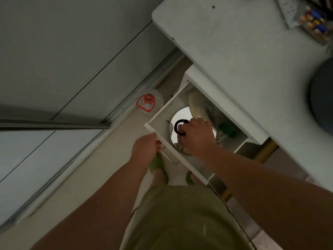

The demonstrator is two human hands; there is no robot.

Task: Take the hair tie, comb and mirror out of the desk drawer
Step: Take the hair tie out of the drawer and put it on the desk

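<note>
Two hands working: left hand (144, 147) clamping drawer front (177, 156), right hand (195, 136) pinching hair tie (178, 127) — soft, light; glass mirror (177, 117) lying just under grip, fragile.

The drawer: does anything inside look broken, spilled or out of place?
Nothing stands out. In the open drawer the black hair tie lies on the round mirror, where the right hand reaches; no crack or spill shows, though the light is dim.

Home bedroom or dressing corner, white desk (243, 56), open drawer (173, 147) of grooming items, sliding wardrobe doors (72, 56)
</note>
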